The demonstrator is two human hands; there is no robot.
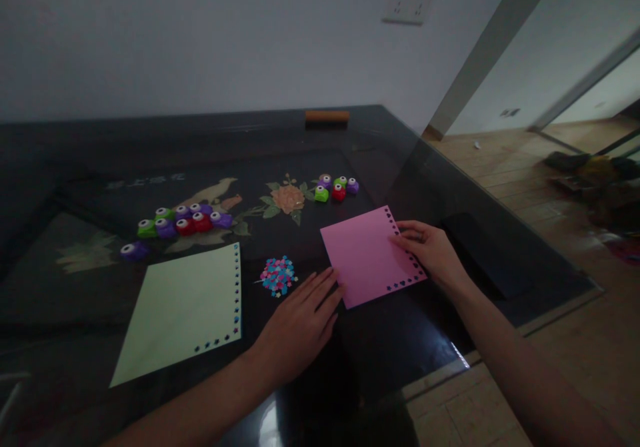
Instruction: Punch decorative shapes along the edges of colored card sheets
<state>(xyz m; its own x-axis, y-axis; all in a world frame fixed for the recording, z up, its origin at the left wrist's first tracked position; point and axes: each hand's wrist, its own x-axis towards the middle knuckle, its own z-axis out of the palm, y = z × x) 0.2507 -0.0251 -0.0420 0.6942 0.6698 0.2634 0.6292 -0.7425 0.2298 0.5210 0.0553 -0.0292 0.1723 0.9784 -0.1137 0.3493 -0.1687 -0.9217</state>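
Note:
A square sheet of pink paper (367, 254) lies tilted on the dark tabletop, small punched shapes running along its right and lower edges. My right hand (427, 250) has its thumb over the paper's right edge and the other fingers beyond it, closed on the sheet. At the opposite side, my left hand (307, 317) rests palm down, fingers stretched out and touching the left edge. Between the two sheets is a small pile of pink, blue and white paper cut-outs (279, 276). Left of it lies a pale green sheet (185, 307), also punched along its right and lower edges.
Several purple, green and red craft punches (184, 226) cluster at the left, with one purple punch (134, 252) apart. Another group of punches (339, 192) stands behind the pink sheet. An orange-brown bar (327, 116) lies near the wall. A dark flat object (483, 254) is right of my right hand.

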